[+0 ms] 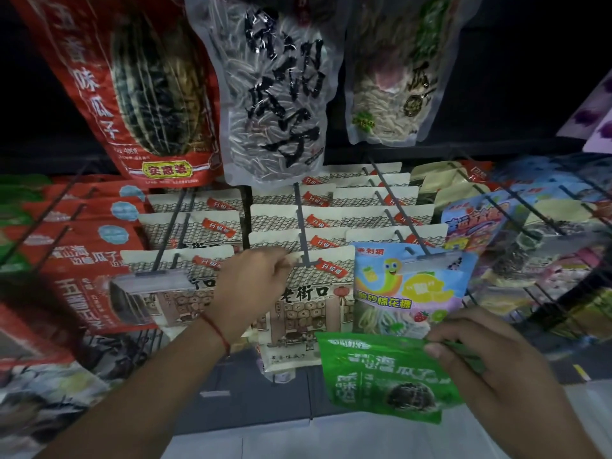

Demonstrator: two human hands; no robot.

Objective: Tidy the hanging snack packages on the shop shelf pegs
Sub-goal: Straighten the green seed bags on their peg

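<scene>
Before the shelf: rows of snack packages hang on dark metal pegs (302, 223), seen from above and close.
Left hand (251, 279): reaches to the front cream paper package printed with a shopfront drawing (308, 303); its thumb and fingers pinch that package's top edge beside the peg.
Left wrist: a thin red string bracelet (217, 329) circles it.
Right hand (480, 352): thumb and curled fingers grip the upper right corner of a bright green plastic seed package (384, 376), held off the pegs, low and in front of the shelf.
Neighbour: a pale blue candy package with a yellow cartoon worm (407, 286) hangs just right of the cream stack, above the green one.
Upper row: a large red seed bag (132, 94), a clear bag with black lettering (278, 94).
</scene>
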